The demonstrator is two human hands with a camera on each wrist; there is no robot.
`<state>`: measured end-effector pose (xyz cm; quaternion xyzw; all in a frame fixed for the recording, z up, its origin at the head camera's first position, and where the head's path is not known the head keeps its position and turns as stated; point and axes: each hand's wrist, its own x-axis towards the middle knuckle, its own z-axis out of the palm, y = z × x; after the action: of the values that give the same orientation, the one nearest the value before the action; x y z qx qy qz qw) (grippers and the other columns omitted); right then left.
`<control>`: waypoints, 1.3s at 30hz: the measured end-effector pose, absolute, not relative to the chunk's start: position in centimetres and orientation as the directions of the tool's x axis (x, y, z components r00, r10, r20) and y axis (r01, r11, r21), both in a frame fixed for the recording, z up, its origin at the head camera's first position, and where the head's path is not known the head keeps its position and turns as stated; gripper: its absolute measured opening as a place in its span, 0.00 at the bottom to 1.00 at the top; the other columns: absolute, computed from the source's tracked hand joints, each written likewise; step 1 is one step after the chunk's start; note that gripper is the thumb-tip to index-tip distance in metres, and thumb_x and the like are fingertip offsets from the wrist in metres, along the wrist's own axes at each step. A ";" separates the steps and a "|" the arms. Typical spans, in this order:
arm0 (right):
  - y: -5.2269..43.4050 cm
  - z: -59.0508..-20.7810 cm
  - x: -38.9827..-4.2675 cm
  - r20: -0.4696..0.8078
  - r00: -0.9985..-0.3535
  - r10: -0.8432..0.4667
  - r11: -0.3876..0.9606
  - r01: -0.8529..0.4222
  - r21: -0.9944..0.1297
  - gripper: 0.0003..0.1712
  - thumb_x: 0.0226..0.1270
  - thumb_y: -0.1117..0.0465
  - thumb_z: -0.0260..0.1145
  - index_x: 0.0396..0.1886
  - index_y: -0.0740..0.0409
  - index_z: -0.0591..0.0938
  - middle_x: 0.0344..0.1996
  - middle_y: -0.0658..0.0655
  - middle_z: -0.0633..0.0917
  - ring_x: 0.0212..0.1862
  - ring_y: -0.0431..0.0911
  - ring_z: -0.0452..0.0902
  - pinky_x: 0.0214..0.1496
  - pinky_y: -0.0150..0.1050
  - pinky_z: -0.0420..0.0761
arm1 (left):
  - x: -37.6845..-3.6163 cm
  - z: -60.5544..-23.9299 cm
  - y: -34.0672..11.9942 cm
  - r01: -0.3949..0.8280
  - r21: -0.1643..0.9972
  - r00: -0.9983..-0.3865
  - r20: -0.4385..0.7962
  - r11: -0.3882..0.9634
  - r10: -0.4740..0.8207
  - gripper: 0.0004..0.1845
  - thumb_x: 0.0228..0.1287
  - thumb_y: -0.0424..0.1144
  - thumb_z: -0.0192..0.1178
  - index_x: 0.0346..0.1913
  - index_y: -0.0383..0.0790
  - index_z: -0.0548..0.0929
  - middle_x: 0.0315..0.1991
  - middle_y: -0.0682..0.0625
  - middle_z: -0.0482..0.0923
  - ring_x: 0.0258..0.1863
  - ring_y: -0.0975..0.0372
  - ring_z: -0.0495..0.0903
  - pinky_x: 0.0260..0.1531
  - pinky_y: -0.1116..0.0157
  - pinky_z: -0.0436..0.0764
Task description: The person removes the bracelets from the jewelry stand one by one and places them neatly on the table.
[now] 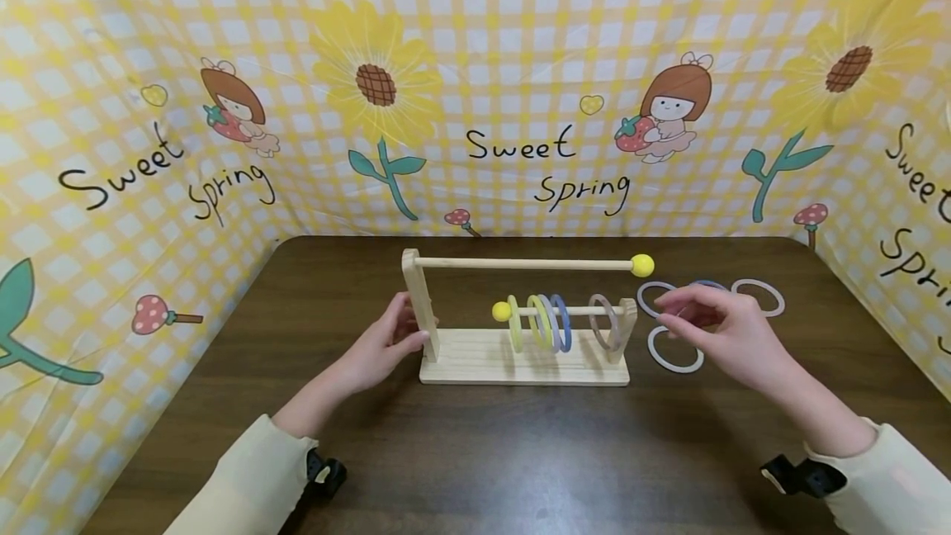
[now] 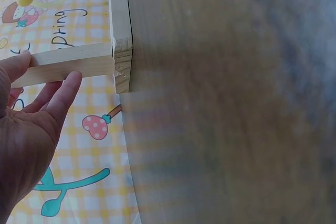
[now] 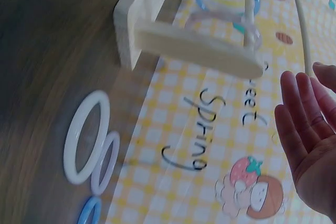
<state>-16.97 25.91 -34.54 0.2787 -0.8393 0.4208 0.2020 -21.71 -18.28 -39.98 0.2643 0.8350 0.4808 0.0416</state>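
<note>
A pale, two-rod wooden stand stretches lengthwise, upper rod pointing from the left hand, clamped on its taller post, toward the loosely extended right hand. Only the right wrist view shows its palm.

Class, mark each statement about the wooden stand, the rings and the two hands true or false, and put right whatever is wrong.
1. The left hand holds the taller post of the wooden stand. True.
2. The upper rod and the lower rod each end in a yellow ball. True.
3. The upper rod carries a blue ring. False: the upper rod is bare; the blue ring hangs on the lower rod.
4. Every ring hangs on the wooden stand. False: a white ring and others lie on the table.
5. The right hand grips the shorter post. False: it is apart from that post.
</note>
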 end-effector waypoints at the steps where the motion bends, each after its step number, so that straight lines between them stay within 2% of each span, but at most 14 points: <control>1: 25.6 -34.5 -17.0 0.577 -0.759 -0.303 0.486 -0.644 -0.591 0.16 0.51 0.81 0.71 0.39 0.63 0.84 0.25 0.47 0.84 0.26 0.38 0.81 0.30 0.26 0.78 | -21.7 -40.0 -18.3 0.406 0.825 -0.854 0.189 0.393 0.485 0.24 0.72 0.31 0.55 0.66 0.40 0.59 0.55 0.33 0.75 0.56 0.46 0.75 0.52 0.50 0.75; 8: 23.2 -34.5 -16.9 0.566 -0.755 -0.331 0.466 -0.652 -0.597 0.17 0.50 0.78 0.73 0.41 0.63 0.85 0.28 0.50 0.85 0.27 0.38 0.80 0.30 0.27 0.78 | -22.1 -40.3 -18.4 0.426 0.822 -0.846 0.214 0.377 0.489 0.23 0.72 0.31 0.55 0.64 0.38 0.60 0.53 0.34 0.76 0.54 0.45 0.76 0.51 0.53 0.76; 17: 20.0 -35.2 -16.8 0.564 -0.752 -0.341 0.393 -0.660 -0.641 0.14 0.55 0.76 0.72 0.40 0.60 0.84 0.29 0.49 0.86 0.27 0.40 0.81 0.28 0.30 0.79 | -22.1 -40.0 -18.3 0.410 0.825 -0.851 0.192 0.389 0.489 0.25 0.72 0.32 0.55 0.66 0.37 0.59 0.54 0.33 0.75 0.56 0.46 0.75 0.53 0.49 0.74; 22: 18.4 -35.8 -16.9 0.546 -0.763 -0.346 0.354 -0.645 -0.677 0.15 0.56 0.75 0.72 0.43 0.62 0.83 0.31 0.51 0.87 0.29 0.42 0.83 0.30 0.32 0.80 | -22.0 -40.0 -18.4 0.418 0.821 -0.848 0.199 0.389 0.491 0.24 0.72 0.31 0.55 0.65 0.38 0.59 0.54 0.33 0.76 0.55 0.46 0.76 0.52 0.51 0.75; 27: 16.5 -36.5 -17.1 0.518 -0.786 -0.337 0.333 -0.614 -0.715 0.16 0.56 0.74 0.73 0.44 0.63 0.83 0.35 0.52 0.87 0.31 0.40 0.83 0.32 0.33 0.81 | -22.1 -40.2 -18.5 0.424 0.823 -0.845 0.208 0.379 0.492 0.23 0.72 0.31 0.55 0.65 0.39 0.60 0.54 0.32 0.76 0.55 0.46 0.76 0.52 0.53 0.76; 36: 13.9 -38.0 -17.5 0.517 -0.785 -0.341 0.303 -0.612 -0.730 0.13 0.56 0.71 0.73 0.42 0.63 0.84 0.35 0.53 0.88 0.31 0.41 0.83 0.31 0.35 0.81 | -21.9 -40.2 -18.4 0.407 0.817 -0.858 0.188 0.409 0.478 0.25 0.71 0.32 0.56 0.66 0.42 0.59 0.54 0.35 0.76 0.54 0.47 0.76 0.50 0.52 0.77; 39: 13.6 -38.4 -17.6 0.511 -0.792 -0.333 0.319 -0.605 -0.730 0.12 0.57 0.71 0.73 0.41 0.62 0.84 0.35 0.53 0.88 0.30 0.40 0.82 0.30 0.35 0.81 | -22.0 -40.3 -18.4 0.422 0.814 -0.850 0.202 0.399 0.486 0.25 0.71 0.32 0.56 0.66 0.39 0.59 0.53 0.34 0.76 0.54 0.47 0.76 0.50 0.52 0.77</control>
<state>-17.55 13.65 -38.35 0.2926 -0.8008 0.5049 0.1347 -21.97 -18.40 -40.31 0.2716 0.8355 0.4764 0.0338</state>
